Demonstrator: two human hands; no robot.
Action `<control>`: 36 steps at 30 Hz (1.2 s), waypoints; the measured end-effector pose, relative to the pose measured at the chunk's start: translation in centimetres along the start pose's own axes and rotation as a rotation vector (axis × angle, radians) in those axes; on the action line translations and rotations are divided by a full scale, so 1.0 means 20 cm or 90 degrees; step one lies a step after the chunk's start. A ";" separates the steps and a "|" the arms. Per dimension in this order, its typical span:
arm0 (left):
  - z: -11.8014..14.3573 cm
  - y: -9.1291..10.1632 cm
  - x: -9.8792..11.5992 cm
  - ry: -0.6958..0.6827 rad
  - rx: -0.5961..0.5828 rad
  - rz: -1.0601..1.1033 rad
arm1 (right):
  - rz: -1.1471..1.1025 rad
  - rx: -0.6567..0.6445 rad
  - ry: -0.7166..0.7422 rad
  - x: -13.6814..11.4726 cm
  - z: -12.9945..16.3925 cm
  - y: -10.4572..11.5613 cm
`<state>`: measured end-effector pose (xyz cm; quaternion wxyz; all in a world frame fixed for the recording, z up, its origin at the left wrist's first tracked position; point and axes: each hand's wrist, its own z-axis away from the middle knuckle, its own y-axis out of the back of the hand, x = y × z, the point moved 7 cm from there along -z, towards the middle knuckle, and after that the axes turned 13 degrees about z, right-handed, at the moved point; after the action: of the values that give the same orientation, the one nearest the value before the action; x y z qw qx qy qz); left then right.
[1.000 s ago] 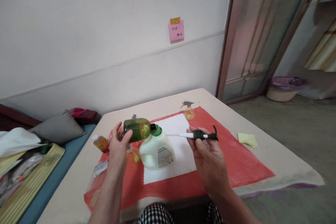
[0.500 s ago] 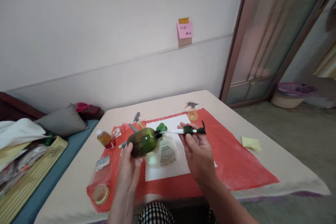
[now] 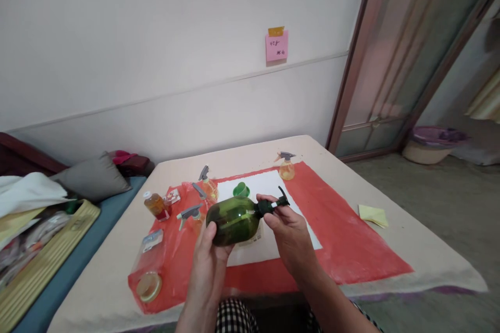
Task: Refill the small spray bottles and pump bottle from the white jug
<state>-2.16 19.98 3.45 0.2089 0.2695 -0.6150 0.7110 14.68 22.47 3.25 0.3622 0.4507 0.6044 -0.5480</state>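
Observation:
My left hand (image 3: 213, 250) is closed around the base of a green, see-through bottle (image 3: 234, 218), which lies nearly level above the table. At the bottle's neck, my right hand (image 3: 287, 229) grips the collar of a dark green pump head (image 3: 266, 208). The pump's dip tube is inside the bottle, and its spout points up and to the right. Behind the bottle, a small green cup (image 3: 241, 189) sits on a white sheet (image 3: 273, 250). Another container on the sheet is mostly hidden by the bottle.
Spray bottles stand on the red cloth (image 3: 351, 244), one of them at the back right (image 3: 287, 169). To the left are an amber bottle (image 3: 156, 205) and a lidded jar (image 3: 149, 287). Yellow paper (image 3: 373, 215) lies at the right. A pink note (image 3: 277, 47) hangs on the wall.
The pump's white tube has gone into the bottle, and the pump collar now meets the neck. The bottle has moved right and my right hand slightly left.

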 end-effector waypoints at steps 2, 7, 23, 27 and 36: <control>0.01 0.00 -0.01 0.002 0.005 0.001 | -0.007 0.002 -0.002 0.01 0.00 0.01; 0.03 -0.01 -0.01 -0.009 -0.010 -0.033 | -0.016 0.012 0.001 0.02 -0.01 0.03; 0.13 0.08 -0.14 -0.147 -0.054 -0.213 | -0.122 0.102 -0.129 0.11 -0.02 0.16; 0.09 0.15 -0.19 -0.051 -0.037 -0.113 | -0.089 0.080 -0.125 0.11 -0.01 0.18; 0.15 0.17 -0.24 -0.171 -0.138 -0.480 | -0.082 0.137 -0.177 0.15 0.01 0.23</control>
<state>-0.22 16.70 -2.02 0.3996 0.5427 -0.5662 0.4745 17.99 22.70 -1.11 0.3561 0.3672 0.5143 -0.6884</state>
